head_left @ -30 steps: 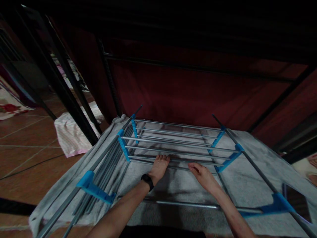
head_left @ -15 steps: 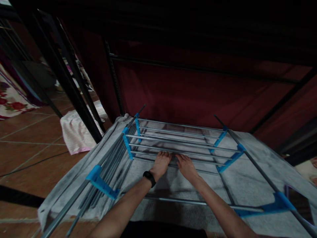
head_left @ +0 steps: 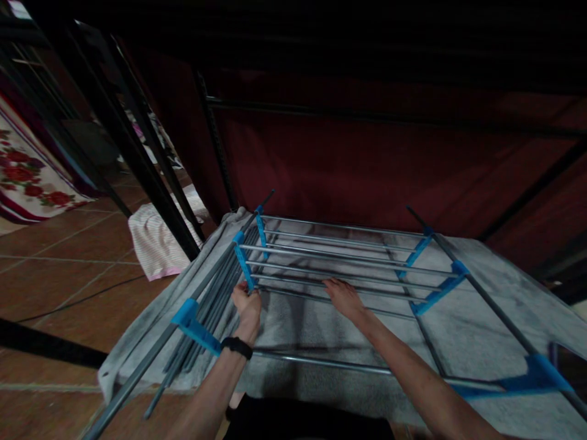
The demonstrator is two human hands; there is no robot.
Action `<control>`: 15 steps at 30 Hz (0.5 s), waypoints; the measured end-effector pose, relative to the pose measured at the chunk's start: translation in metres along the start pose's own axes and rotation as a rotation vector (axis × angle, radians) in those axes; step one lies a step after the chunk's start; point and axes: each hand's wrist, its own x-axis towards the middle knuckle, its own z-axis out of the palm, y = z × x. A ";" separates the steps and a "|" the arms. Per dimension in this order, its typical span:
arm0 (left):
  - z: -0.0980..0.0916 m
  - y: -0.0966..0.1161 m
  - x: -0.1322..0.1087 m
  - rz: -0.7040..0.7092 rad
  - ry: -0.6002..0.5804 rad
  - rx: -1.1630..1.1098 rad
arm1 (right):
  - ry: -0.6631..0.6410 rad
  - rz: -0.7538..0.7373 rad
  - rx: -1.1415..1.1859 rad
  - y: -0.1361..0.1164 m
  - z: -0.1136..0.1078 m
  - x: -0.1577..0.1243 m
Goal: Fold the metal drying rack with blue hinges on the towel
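Tubular grey metal rack (head_left: 330, 256) with blue plastic brackets (head_left: 244, 263): lay on grey cloth (head_left: 513, 287). Seemed light and stiff, its smooth rods (head_left: 293, 282) probably slippery; brackets looked the surer grip. Left hand (head_left: 246, 308): was curled closed at one bracket's lower end. Right hand (head_left: 345, 298): was loosely open at the lower rods, apparently gripping nothing.

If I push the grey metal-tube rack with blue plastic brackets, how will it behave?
The rack is probably light for its size: slim tubes, open gaps. Its silver metal crossbars look stiff, running straight. It might drag the wrinkled grey cloth beneath.
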 end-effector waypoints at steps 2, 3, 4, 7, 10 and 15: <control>0.005 -0.006 0.015 -0.049 0.042 -0.052 | -0.024 -0.014 -0.003 -0.009 0.000 0.006; 0.009 -0.006 0.019 -0.056 0.041 -0.086 | -0.036 -0.026 -0.001 -0.014 0.000 0.009; 0.013 -0.005 0.023 -0.051 0.026 -0.118 | -0.042 -0.042 0.004 -0.020 0.000 0.013; 0.021 -0.001 0.028 -0.033 -0.008 -0.187 | -0.048 -0.091 0.019 -0.034 0.001 0.023; 0.023 0.001 0.032 -0.021 -0.006 -0.218 | -0.051 -0.117 0.011 -0.043 0.003 0.031; 0.021 0.001 0.036 0.011 -0.021 -0.216 | -0.070 -0.144 -0.011 -0.044 0.005 0.034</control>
